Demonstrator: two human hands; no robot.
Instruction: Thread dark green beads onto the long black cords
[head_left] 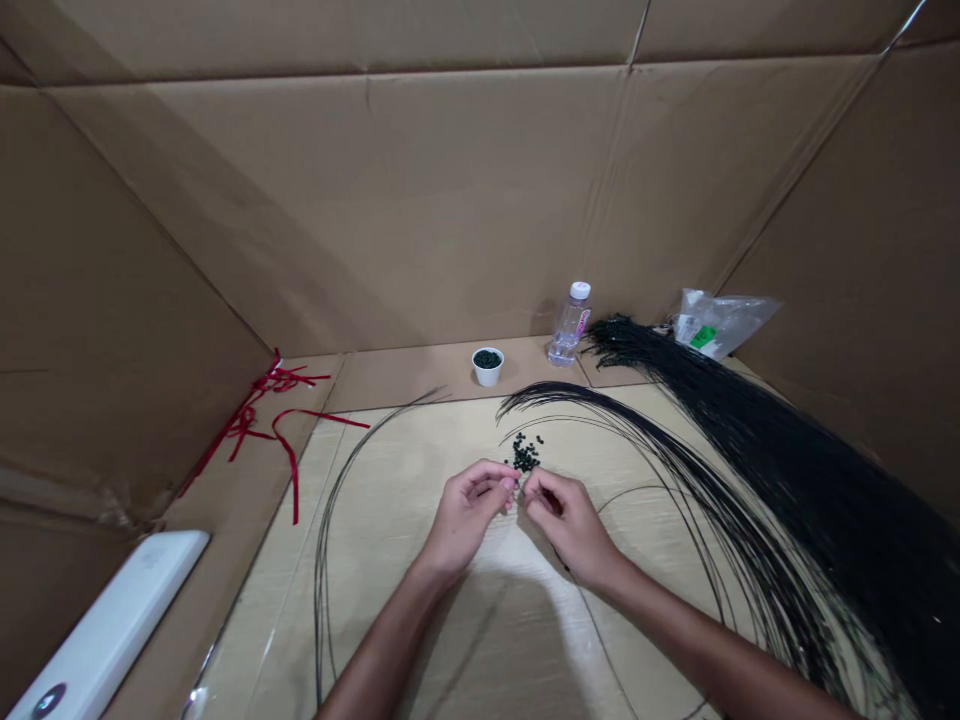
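The little black beads [525,456] lie in a loose heap just past my fingertips, about as near my left hand [469,515] as my right hand [570,525]. My fingers [511,484] pinch closed, but I cannot tell what they hold.

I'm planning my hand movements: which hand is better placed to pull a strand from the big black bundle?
Right, probably: the right hand lies on the same side as the black strand bundle, so it has the shorter reach. The left hand is farther off, with the right hand between it and the bundle.
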